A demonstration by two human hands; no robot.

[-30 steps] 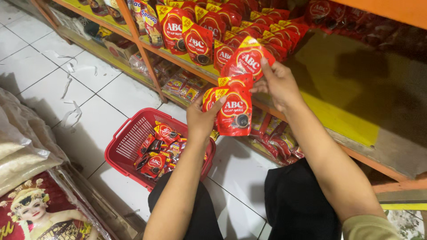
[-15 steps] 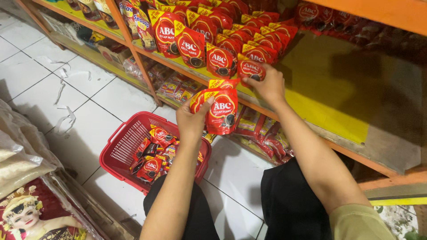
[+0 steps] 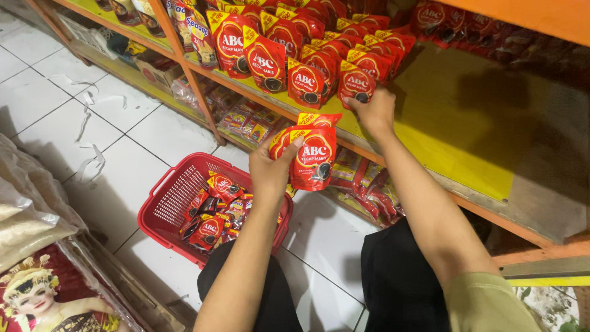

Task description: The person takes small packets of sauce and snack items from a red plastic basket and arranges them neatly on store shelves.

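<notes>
gripping a red pouch (image 3: pixel 310 157) above the red basket (image 3: pixel 175 197), the left hand (image 3: pixel 270 169) pinches it while the right hand (image 3: pixel 376 112) clasps another red pouch on the yellow shelf (image 3: pixel 455 132).

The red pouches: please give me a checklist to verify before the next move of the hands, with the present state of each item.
1. Left hand grips one red pouch firmly: ok.
2. Right hand rests on the front pouch of the row on the shelf: ok.
3. Free yellow shelf space beside the row: ok.
4. Shelf rows stand upright: ok.
5. Red basket on the floor holds more pouches: ok.
6. Held pouch sealed, undamaged: cannot tell.
</notes>
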